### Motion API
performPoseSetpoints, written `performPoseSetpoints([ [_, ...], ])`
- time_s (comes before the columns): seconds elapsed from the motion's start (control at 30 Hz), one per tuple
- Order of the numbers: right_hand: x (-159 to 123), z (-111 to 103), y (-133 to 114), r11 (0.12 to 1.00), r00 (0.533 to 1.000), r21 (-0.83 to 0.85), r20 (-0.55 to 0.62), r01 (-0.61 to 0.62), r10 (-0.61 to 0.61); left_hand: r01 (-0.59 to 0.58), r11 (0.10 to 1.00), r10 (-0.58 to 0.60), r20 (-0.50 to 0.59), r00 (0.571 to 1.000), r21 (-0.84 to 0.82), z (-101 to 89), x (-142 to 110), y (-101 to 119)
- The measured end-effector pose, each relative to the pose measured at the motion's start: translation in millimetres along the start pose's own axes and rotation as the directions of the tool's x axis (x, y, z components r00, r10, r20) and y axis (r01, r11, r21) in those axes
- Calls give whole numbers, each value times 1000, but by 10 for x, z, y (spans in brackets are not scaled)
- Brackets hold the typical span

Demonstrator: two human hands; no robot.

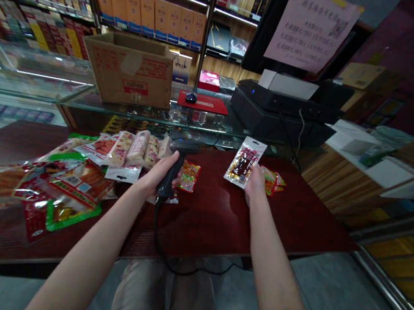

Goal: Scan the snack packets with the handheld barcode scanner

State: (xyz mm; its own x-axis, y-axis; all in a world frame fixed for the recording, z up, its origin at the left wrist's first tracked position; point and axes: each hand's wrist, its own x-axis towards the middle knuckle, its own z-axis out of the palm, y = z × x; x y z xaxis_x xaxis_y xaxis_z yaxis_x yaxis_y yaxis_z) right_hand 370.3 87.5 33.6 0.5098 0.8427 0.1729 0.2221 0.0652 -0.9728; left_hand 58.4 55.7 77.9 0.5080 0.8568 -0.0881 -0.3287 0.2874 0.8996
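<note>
Scanner (171,171) — gripped upright in left hand (163,173).

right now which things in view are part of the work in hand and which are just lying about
Seem part of it:
- scanner, in the left hand
- packet, in the right hand
- probably the piled packs and small red packs

Seem just lying about:
- carton
- mouse
- red mat
- white box

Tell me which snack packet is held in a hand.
The pale packet with the dark centre, in the right hand; the other packets lie on the table.
</note>
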Motion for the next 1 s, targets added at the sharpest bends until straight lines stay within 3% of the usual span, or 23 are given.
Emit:
performPoseSetpoints([
  [0.1, 17, 8, 23, 893, 1000, 450, -22, -2, 13, -2, 997, -1, 48, 999, 78, 101, -26, -59],
  [0.17, 2, 66, 7, 852, 1000, 523, 22, -1, -13, -5, 994, -2, 63, 998, 114, 162, -45, -88],
  [0.43, -160, 249, -73, 802, 991, 597, 115, -9, -74, 23, 989, -42, 129, 991, 146, 287, -57, -185],
  [0.63, -214, 322, -134, 875, 981, 482, 189, -46, -53, 48, 991, -71, 179, 981, 128, 305, -41, -289],
  [0.73, -248, 347, -138, 866, 976, 497, 207, -51, -61, 51, 991, -77, 202, 976, 127, 317, -31, -321],
  [0.9, -266, 372, -90, 831, 974, 556, 190, -1, -126, 82, 991, -101, 201, 974, 101, 340, -36, -321],
  [1.0, -166, 270, -47, 914, 984, 388, 82, 117, -161, 77, 991, -96, 181, 979, 106, 304, -43, -254],
])
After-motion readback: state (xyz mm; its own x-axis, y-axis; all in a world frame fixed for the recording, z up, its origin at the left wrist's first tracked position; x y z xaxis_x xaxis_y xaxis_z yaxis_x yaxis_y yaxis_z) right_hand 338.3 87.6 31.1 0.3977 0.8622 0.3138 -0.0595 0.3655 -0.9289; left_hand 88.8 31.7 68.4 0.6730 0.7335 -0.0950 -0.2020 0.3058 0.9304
